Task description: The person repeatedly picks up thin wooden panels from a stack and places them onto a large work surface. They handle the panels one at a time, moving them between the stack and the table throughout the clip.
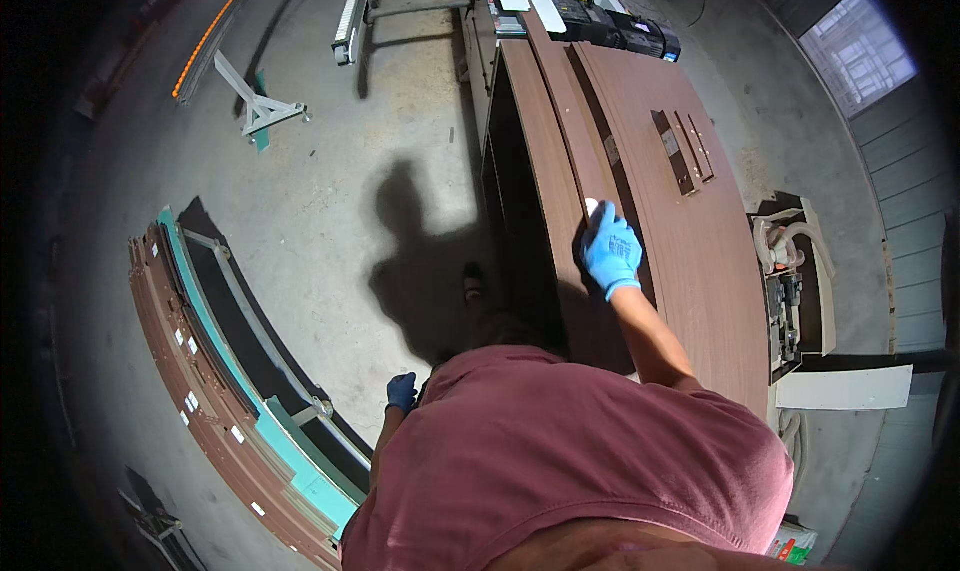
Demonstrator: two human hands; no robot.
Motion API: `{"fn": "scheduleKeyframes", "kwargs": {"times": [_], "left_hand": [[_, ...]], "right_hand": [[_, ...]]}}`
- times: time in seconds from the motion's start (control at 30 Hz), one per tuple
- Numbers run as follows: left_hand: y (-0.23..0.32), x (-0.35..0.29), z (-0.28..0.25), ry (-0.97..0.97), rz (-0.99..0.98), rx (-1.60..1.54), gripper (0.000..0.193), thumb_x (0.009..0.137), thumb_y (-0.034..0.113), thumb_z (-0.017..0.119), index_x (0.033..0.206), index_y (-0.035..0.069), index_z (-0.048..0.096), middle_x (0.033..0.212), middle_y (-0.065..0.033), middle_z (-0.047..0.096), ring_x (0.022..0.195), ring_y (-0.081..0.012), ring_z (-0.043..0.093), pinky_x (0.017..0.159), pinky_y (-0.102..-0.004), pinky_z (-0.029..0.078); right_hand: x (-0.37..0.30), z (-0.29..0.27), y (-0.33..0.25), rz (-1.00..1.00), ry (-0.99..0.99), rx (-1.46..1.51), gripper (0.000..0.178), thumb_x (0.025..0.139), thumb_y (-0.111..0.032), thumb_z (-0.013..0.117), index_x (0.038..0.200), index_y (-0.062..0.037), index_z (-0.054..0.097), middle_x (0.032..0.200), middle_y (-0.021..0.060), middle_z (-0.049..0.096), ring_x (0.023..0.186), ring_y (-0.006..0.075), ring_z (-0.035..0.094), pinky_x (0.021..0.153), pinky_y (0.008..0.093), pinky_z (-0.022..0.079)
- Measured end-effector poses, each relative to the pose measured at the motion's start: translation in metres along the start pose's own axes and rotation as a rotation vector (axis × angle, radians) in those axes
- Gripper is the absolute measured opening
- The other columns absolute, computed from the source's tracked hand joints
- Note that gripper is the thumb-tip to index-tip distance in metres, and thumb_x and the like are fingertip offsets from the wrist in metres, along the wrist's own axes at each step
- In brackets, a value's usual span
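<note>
My right hand [612, 251], in a light blue glove, is at the near end of a long narrow brown strip [563, 101], fingers closed around its edge. A small white patch [591, 207] shows at the fingertips; whether it is a label or a loose piece I cannot tell. The strip lies lengthwise on wide brown boards [700, 271], beside a dark gap between them. My left hand [402, 392], in a dark blue glove, hangs low at my side above the floor, its fingers curled and nothing visible in it.
Short brown pieces [684, 153] lie on the right board. Black machinery [625, 31] stands at the far end. On the left, a rack with a green edge [300, 466] bears long brown strips [190, 371]. A metal stand [262, 109] is farther off; hoses and fittings [790, 261] are at right.
</note>
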State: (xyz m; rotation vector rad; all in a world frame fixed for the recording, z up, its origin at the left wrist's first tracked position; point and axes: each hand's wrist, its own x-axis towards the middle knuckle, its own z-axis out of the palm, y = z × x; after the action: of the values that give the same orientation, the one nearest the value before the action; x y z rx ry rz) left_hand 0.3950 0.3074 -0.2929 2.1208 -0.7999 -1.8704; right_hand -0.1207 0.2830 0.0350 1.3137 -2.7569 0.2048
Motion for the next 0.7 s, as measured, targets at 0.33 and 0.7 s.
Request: {"fn": "scheduleKeyframes", "kwargs": {"times": [0.33,0.7], "left_hand": [[0.000,-0.001,0.004,-0.038,0.057,-0.011,0.041,0.089,0.035,0.075,0.116,0.005,0.070,0.084,-0.0076,0.065,0.070,-0.0212,0.058,0.058,-0.0399,0.047],[-0.009,0.004,-0.002,0.029,0.051,-0.098,0.043,0.090,0.037,0.077,0.119,0.006,0.070,0.086,-0.0069,0.067,0.068,-0.0212,0.063,0.054,-0.0387,0.048]], "right_hand": [[-0.124,-0.062,0.059,-0.072,-0.566,-0.093,0.066,0.099,-0.041,0.059,0.145,0.0020,0.040,0.116,0.0298,0.069,0.093,0.0469,0.072,0.080,0.0563,0.058],[-0.040,-0.014,0.004,-0.054,-0.025,-0.026,0.057,0.091,-0.029,0.068,0.137,-0.0039,0.045,0.109,0.0240,0.067,0.097,0.0417,0.069,0.081,0.0522,0.056]]}}
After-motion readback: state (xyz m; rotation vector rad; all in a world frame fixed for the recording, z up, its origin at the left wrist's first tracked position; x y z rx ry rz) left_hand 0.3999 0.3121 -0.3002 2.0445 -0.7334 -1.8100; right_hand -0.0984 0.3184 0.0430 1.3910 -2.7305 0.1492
